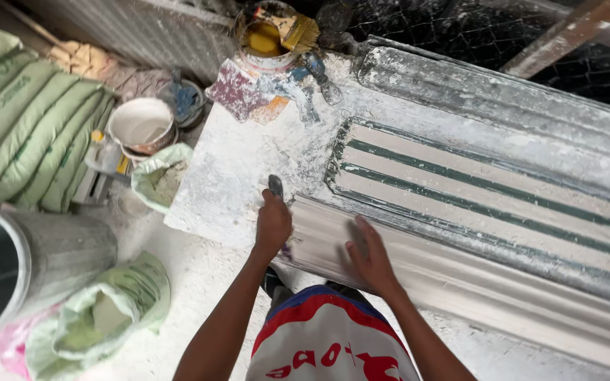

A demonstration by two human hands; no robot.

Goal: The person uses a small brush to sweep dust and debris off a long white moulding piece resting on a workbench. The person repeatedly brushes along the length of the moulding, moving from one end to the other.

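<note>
**Smoothing a plaster moulding at its end**

Long white worktop (234,169), caked in plaster, running from lower left to far right. On it a long ribbed mould bed (488,190) with green stripes, and along the near edge a white plaster cornice moulding (460,282), lying lengthwise, near end just in front of the body. Stack of green sacks (22,120) at far left, on the floor. Grey metal drum (30,261) at lower left, open sack of powder (107,310) beside it. White bucket (142,125) near the worktop's left corner, yellow paint tin (266,39) with a brush (298,29) across it at the top.

Left hand (273,224) wrapped tight round a small dark tool (275,185), blade tip pointing away, resting at the moulding's left end. Right hand (370,257) spread flat, fingers apart, pressing on the moulding's profile just right of the tool; slightly blurred.

Step in hand, as a judgement: trimming or scraping the moulding's end while steadying it with the flat palm. Next move likely calling for a light, even pull of the tool along the ribs, palm kept pressing down so the brittle piece neither shifts nor chips at the edge.
</note>
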